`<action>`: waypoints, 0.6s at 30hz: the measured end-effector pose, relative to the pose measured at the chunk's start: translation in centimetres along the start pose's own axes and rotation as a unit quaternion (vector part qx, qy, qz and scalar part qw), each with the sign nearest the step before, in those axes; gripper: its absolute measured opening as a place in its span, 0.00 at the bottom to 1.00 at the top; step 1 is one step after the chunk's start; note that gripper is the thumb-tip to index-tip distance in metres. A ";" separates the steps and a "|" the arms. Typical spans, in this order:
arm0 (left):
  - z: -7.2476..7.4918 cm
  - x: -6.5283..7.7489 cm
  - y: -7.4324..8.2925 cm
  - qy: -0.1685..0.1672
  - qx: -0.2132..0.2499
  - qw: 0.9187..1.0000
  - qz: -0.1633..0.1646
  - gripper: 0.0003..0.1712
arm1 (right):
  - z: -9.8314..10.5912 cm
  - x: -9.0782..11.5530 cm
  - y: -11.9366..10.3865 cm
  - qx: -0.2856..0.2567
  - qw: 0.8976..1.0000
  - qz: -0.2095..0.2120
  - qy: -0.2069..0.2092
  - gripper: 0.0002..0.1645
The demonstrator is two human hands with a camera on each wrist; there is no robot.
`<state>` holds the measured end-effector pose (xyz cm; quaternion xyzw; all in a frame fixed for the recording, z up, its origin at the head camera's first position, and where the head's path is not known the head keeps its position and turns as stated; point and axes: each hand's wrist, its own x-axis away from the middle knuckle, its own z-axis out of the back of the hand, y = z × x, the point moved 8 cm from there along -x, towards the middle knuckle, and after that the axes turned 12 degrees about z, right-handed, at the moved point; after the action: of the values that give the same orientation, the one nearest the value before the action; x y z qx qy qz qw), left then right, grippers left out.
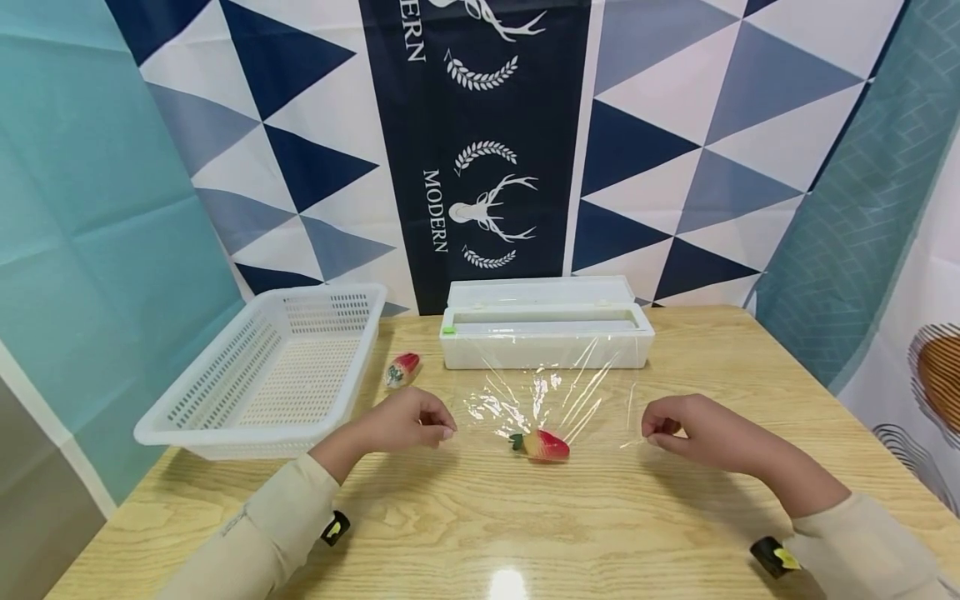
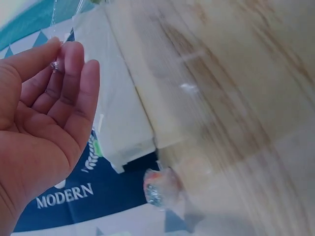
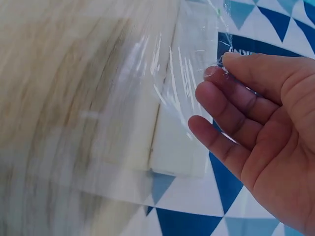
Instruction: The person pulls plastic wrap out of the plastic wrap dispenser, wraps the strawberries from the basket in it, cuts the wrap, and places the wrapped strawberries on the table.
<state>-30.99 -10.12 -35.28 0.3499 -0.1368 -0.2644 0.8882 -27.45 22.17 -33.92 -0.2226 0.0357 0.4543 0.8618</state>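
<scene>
A clear sheet of plastic wrap (image 1: 577, 396) stretches from a white wrap dispenser box (image 1: 547, 352) toward me. Its near left corner is pinched between the thumb and finger of my left hand (image 1: 411, 421); my right hand (image 1: 697, 433) pinches the near right corner. Both wrist views show thumb and forefinger together on the film, the other fingers loosely bent. A red and yellow strawberry (image 1: 547, 446) with green leaves lies on the table between my hands, at the film's near edge. Another strawberry (image 1: 403, 369), wrapped in film (image 2: 160, 188), lies left of the box.
At the left stands a white perforated plastic basket (image 1: 300, 379). The dispenser's lid (image 1: 540, 292) is raised at the back. Everything rests on a wooden table (image 1: 465, 533), with a patterned cloth (image 1: 645, 167) hanging behind it.
</scene>
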 end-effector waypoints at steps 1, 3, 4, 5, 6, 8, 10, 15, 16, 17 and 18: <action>0.1 -0.1 -0.2 0.000 0.013 1.000 0.008 0.04 | 0.0 0.0 0.3 -0.007 1.000 -0.006 0.003 0.09; 0.3 -0.4 -0.7 0.002 0.040 0.999 0.027 0.05 | 0.0 0.1 0.8 -0.020 1.000 -0.017 0.006 0.08; 0.4 -0.5 -1.0 0.005 0.050 0.998 0.034 0.05 | 0.0 0.1 1.1 -0.028 0.999 -0.021 0.008 0.08; 0.4 -0.6 -1.2 0.007 0.060 0.997 0.041 0.05 | -0.1 0.1 1.3 -0.036 0.999 -0.026 0.009 0.07; 0.5 -0.7 -1.4 0.010 0.067 0.997 0.046 0.05 | -0.1 0.1 1.6 -0.043 0.999 -0.031 0.009 0.06; 0.6 -1.0 -1.8 0.018 0.078 0.995 0.056 0.05 | -0.2 0.2 2.2 -0.056 0.997 -0.044 0.009 0.05; 0.6 -1.2 -2.2 0.024 0.083 0.994 0.062 0.05 | -0.4 0.2 2.8 -0.067 0.996 -0.056 0.009 0.04; 0.6 -1.9 -2.8 0.042 0.060 0.994 0.079 0.05 | -0.7 0.0 4.0 -0.075 0.995 -0.070 0.005 0.05; 0.6 -2.1 -2.9 0.047 0.050 0.994 0.083 0.04 | -0.8 -0.1 4.1 -0.071 0.995 -0.070 0.002 0.06; 0.5 -2.3 -3.0 0.050 0.041 0.994 0.087 0.04 | -0.9 -0.1 4.3 -0.068 0.995 -0.071 -0.002 0.06; 0.5 -2.5 -3.0 0.053 0.033 0.994 0.094 0.04 | -1.0 -0.2 4.4 -0.066 0.995 -0.072 -0.006 0.06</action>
<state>-34.39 -10.86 -37.19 0.3779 -0.1304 -0.1566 0.9031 -30.97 23.72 -36.31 -0.2780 -0.0157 0.3943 0.8758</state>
